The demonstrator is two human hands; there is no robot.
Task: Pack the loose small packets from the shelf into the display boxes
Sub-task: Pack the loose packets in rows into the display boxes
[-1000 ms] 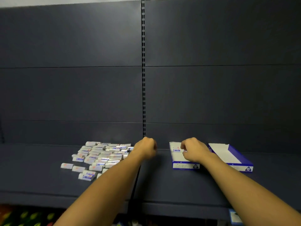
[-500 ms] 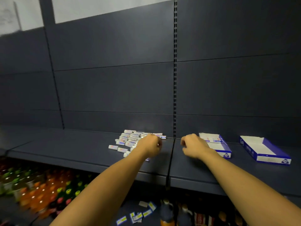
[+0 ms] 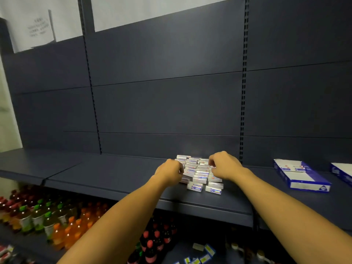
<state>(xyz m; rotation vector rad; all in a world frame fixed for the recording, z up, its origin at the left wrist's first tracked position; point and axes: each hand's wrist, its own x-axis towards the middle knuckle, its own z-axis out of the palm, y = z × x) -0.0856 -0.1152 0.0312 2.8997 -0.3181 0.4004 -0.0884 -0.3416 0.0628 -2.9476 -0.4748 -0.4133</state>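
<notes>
Packets (image 3: 198,173) lie in a loose heap on the dark shelf (image 3: 114,174), near its middle and well apart from the display boxes at the right. The left hand (image 3: 168,172) sits at the left edge of the heap with fingers curled down onto the packets; whether it actually grips one cannot be told, since the fingertips are hidden behind the knuckles. The right hand (image 3: 224,165) sits at the right edge of the heap, fingers likewise curled onto the upper packets, and its hold also cannot be told. The nearer display box (image 3: 301,176) stands open on the shelf to the right, with a few packets at its far end and most of its floor bare. A second display box (image 3: 342,172) is cut off by the frame edge.

Probable step: gathering a handful from the heap for transfer to the nearer box.

Risks from this position:
- Front packets rest close to the shelf lip; a sweeping grab may push them over the edge onto the bottles (image 3: 38,218) below.
- Packets appear smooth and stacked unevenly; squeezing from both sides may cause the middle of the bundle to buckle and spill.
- The carry to the box crosses open shelf; an overfilled handful may shed packets on the way
</notes>
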